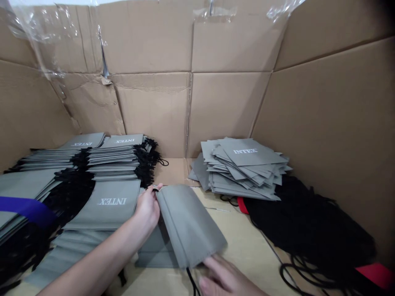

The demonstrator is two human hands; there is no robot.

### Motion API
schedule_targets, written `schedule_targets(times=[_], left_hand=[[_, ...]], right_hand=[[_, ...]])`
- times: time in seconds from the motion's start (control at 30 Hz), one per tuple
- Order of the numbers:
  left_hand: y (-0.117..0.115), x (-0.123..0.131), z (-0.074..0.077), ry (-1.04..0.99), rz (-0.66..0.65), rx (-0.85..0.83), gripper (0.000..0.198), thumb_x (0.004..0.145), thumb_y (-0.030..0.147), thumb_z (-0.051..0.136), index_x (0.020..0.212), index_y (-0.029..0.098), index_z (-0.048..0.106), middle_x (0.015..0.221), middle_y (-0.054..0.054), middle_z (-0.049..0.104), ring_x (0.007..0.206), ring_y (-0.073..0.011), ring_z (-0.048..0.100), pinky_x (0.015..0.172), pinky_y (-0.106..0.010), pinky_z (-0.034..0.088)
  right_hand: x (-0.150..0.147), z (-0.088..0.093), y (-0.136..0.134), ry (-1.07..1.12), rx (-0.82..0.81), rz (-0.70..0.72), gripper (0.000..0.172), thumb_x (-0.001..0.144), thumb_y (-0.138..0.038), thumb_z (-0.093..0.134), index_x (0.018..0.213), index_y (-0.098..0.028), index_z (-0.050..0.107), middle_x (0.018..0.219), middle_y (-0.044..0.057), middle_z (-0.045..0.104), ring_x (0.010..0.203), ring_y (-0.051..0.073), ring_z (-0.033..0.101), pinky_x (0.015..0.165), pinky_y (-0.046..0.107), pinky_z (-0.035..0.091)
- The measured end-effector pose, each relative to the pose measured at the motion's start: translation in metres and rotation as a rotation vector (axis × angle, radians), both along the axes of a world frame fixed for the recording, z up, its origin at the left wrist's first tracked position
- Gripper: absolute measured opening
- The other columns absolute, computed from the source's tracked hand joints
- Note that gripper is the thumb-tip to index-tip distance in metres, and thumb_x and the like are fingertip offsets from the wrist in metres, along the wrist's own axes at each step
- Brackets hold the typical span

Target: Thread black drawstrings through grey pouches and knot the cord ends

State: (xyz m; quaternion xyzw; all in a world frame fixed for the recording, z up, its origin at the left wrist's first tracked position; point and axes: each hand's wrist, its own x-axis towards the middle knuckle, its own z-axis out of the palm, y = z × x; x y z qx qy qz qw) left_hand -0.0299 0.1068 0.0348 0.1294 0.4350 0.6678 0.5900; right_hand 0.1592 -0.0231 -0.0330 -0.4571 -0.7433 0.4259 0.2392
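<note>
A grey fabric drawstring bag [193,224] is held up and tilted over the table. My left hand [149,207] is closed at its upper left corner, pinching it where a bit of black cord shows. At the lower edge, my right hand [224,275] grips the bag, its fingertips partly hidden by the fabric and slightly blurred. Black cord [191,281] hangs from the bag's lower corner beside my right thumb. Beneath my left forearm lie more grey bags, the top one [115,203] printed INTEX, upside down to me. Another grey piece [157,246] lies under the held bag.
Stacked grey bags with black cords [112,158] stand at back left, near a blue strip [26,207]. A loose pile of INTEX pieces [247,168] sits at back right. Beside it lies a heap of black cords [308,222] with red bits. Cardboard walls [228,102] enclose the table.
</note>
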Motion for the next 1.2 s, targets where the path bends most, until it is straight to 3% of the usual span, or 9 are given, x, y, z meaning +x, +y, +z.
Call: schedule_targets(times=[0.13, 0.3, 0.37, 0.47, 0.53, 0.6, 0.8, 1.03, 1.2], left_hand=[[0.002, -0.002, 0.003, 0.040, 0.110, 0.062, 0.022, 0.083, 0.001, 0.033, 0.071, 0.018, 0.041, 0.059, 0.003, 0.049, 0.050, -0.0080, 0.049, 0.061, -0.021, 0.045], [-0.007, -0.003, 0.012, 0.207, 0.247, 0.226, 0.030, 0.073, 0.001, 0.051, 0.089, 0.023, 0.040, 0.078, 0.005, 0.048, 0.072, -0.0092, 0.053, 0.086, -0.029, 0.041], [-0.014, -0.005, 0.014, 0.458, 0.372, 0.474, 0.046, 0.064, 0.001, 0.062, 0.095, 0.025, 0.038, 0.098, 0.002, 0.047, 0.096, -0.0117, 0.050, 0.100, -0.033, 0.031], [-0.031, -0.006, 0.011, 1.149, 0.520, 1.183, 0.047, 0.063, 0.001, 0.062, 0.095, 0.024, 0.037, 0.116, -0.003, 0.043, 0.119, -0.0205, 0.040, 0.108, -0.049, 0.011], [-0.045, -0.001, 0.004, 1.511, 0.299, 1.532, 0.034, 0.071, 0.005, 0.054, 0.097, 0.022, 0.040, 0.119, -0.008, 0.045, 0.123, -0.0261, 0.038, 0.106, -0.057, 0.012], [-0.057, 0.008, -0.006, 1.766, -0.044, 1.654, 0.027, 0.080, 0.023, 0.052, 0.105, 0.019, 0.042, 0.118, -0.013, 0.050, 0.121, -0.0305, 0.041, 0.103, -0.059, 0.021], [-0.058, 0.019, -0.017, 2.070, -0.450, 1.327, 0.019, 0.088, 0.019, 0.044, 0.106, 0.017, 0.049, 0.094, -0.007, 0.061, 0.089, -0.0203, 0.057, 0.080, -0.036, 0.047], [-0.053, 0.002, 0.024, 2.319, -0.501, 1.121, 0.040, 0.078, 0.000, 0.037, 0.111, 0.018, 0.049, 0.090, -0.007, 0.063, 0.080, -0.0223, 0.059, 0.063, -0.031, 0.046], [-0.059, 0.000, 0.038, 2.430, -0.676, 0.980, 0.020, 0.090, 0.027, 0.035, 0.090, 0.023, 0.055, 0.066, -0.001, 0.064, 0.054, -0.0196, 0.060, 0.047, -0.025, 0.033]], right_hand=[[-0.015, 0.012, 0.012, 0.240, -0.335, -0.085, 0.052, 0.078, -0.065, 0.044, 0.092, -0.016, 0.057, 0.054, -0.005, 0.046, 0.045, 0.008, 0.044, 0.043, 0.018, 0.033], [-0.017, 0.001, 0.014, 0.512, -0.514, -0.158, 0.045, 0.075, -0.060, 0.052, 0.071, -0.016, 0.052, 0.056, -0.004, 0.050, 0.036, 0.005, 0.040, 0.036, 0.017, 0.026], [-0.017, 0.013, 0.012, 0.662, -0.575, -0.155, 0.040, 0.076, -0.055, 0.051, 0.067, -0.016, 0.048, 0.068, -0.001, 0.055, 0.036, 0.004, 0.040, 0.035, 0.018, 0.026], [-0.014, 0.038, 0.009, 0.810, -0.652, -0.189, 0.034, 0.078, -0.046, 0.053, 0.063, -0.017, 0.041, 0.063, -0.004, 0.050, 0.036, 0.002, 0.030, 0.038, 0.017, 0.026], [-0.010, 0.049, 0.009, 0.878, -0.711, -0.162, 0.035, 0.077, -0.044, 0.056, 0.062, -0.018, 0.038, 0.058, -0.007, 0.045, 0.036, 0.001, 0.023, 0.038, 0.016, 0.021], [-0.004, 0.054, 0.011, 0.927, -0.714, -0.135, 0.036, 0.077, -0.046, 0.058, 0.063, -0.019, 0.038, 0.056, -0.008, 0.041, 0.037, 0.002, 0.019, 0.036, 0.016, 0.017], [0.012, 0.051, 0.018, 0.999, -0.701, -0.120, 0.034, 0.077, -0.044, 0.059, 0.065, -0.018, 0.042, 0.058, -0.008, 0.039, 0.039, 0.003, 0.017, 0.038, 0.017, 0.019], [0.023, 0.054, 0.026, 0.881, -0.565, -0.243, 0.027, 0.083, -0.038, 0.053, 0.067, -0.017, 0.046, 0.060, -0.007, 0.041, 0.041, 0.003, 0.023, 0.043, 0.018, 0.022], [0.021, 0.052, 0.028, 0.775, -0.459, -0.309, 0.032, 0.082, -0.043, 0.053, 0.064, -0.017, 0.045, 0.054, -0.008, 0.036, 0.041, 0.003, 0.020, 0.041, 0.019, 0.019]])
